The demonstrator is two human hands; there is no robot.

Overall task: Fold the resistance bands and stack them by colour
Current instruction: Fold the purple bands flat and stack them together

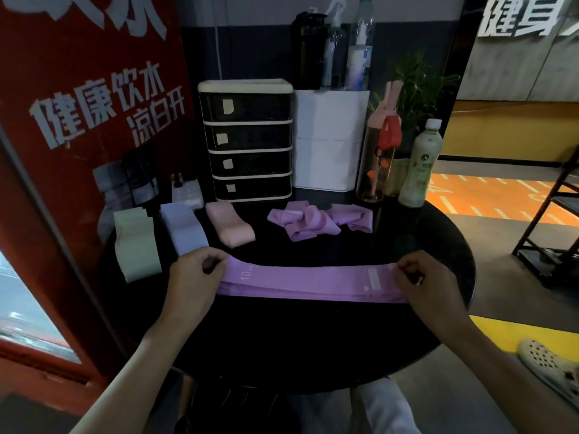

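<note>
A purple resistance band (310, 281) lies stretched flat across the round black table (282, 346). My left hand (194, 277) pinches its left end and my right hand (426, 281) pinches its right end. Behind it sit three folded stacks: pale green (136, 245) at the left, light blue (184, 228), and pink (230, 225). A loose heap of purple bands (319, 223) lies further right.
A small black drawer unit (249, 142) and a white box (329, 139) stand at the back of the table. Bottles (419, 164) stand at the back right, a power strip (188, 191) at the back left. A red sign (78, 120) rises at the left.
</note>
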